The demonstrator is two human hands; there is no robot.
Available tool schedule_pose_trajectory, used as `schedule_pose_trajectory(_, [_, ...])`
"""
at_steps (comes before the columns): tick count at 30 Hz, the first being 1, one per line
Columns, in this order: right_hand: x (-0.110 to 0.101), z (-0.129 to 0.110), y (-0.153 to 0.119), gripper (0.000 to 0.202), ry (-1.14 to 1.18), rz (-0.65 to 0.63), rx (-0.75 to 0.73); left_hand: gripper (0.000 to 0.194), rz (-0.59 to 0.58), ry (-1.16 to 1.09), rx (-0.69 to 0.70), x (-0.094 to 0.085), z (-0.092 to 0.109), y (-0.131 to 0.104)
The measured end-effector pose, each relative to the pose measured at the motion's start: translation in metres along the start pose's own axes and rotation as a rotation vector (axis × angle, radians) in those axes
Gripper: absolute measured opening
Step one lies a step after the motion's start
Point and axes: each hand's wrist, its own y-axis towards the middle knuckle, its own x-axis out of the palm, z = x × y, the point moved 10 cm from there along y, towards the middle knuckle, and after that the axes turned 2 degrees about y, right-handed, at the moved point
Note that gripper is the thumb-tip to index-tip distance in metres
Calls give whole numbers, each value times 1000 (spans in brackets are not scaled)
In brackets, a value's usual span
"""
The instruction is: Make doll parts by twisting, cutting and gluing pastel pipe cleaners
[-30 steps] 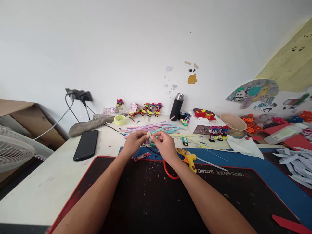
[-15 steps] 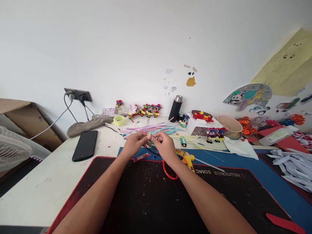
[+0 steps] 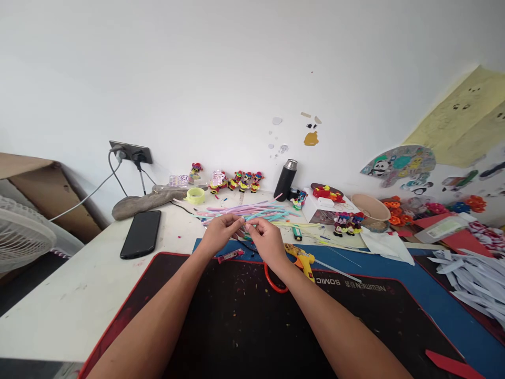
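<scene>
My left hand [image 3: 221,231] and my right hand [image 3: 265,235] meet fingertip to fingertip above the far edge of the black desk mat [image 3: 236,310]. Both are closed in a pinch, and whatever sits between the fingertips is too small and covered to name. Just behind them lies a spread of pastel pipe cleaners [image 3: 272,209] in pink, lilac and turquoise. Below my left hand is a small pink-and-dark packet or tube [image 3: 231,256]. A yellow glue gun [image 3: 303,260] with a clear stick rests beside my right wrist, near an orange-red loop handle [image 3: 273,284] partly under the forearm.
A black phone [image 3: 140,235] lies at left, near a white fan [image 3: 26,229]. Along the wall stand small colourful figurines [image 3: 246,181], a yellow tape roll [image 3: 195,196] and a black flask [image 3: 285,180]. White paper strips [image 3: 473,279] are heaped at right. A green lighter [image 3: 297,233] lies beyond my right hand.
The camera view has shifted slightly, so the scene sits a little lower. My hands stay together in the same place; a small pale bit seen between the fingertips before is now mostly covered.
</scene>
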Motion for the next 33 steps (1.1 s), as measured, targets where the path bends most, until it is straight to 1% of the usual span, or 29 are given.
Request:
schedule_pose_trajectory(3, [-6, 1, 0, 29, 15, 45, 0, 48, 81, -7, 7, -12, -2, 3])
schedule_pose_trajectory(6, [-12, 8, 4, 31, 40, 66, 36, 48, 153, 0, 15, -23, -5, 5])
schedule_pose_trajectory(9, [-7, 21, 8, 29, 15, -7, 87, 46, 195, 17, 12, -30, -10, 6])
schedule_pose_trajectory(11, [-1, 30, 10, 26, -61, -75, 109, 45, 211, 24, 11, -33, -12, 7])
schedule_pose_trajectory(14, [6, 38, 11, 22, -248, -153, 118, 44, 210, 22, 17, -33, -12, 7])
schedule_pose_trajectory(18, [17, 36, 13, 16, -632, -259, 44, 44, 191, 29, 34, -32, -9, 7])
schedule_pose_trajectory(20, [22, 35, 15, 14, -756, -293, 27, 44, 186, 27, 42, -32, -7, 7])
schedule_pose_trajectory(23, [27, 37, 16, 12, -808, -313, 30, 44, 176, 8, 53, -30, -5, 7])
schedule_pose_trajectory(28, [32, 41, 18, 14, -833, -332, 30, 46, 125, -1, 53, -23, -4, 6])
schedule_pose_trajectory(33, [29, 44, 17, 17, -783, -294, 25, 47, 113, 2, 57, -21, -5, 6])
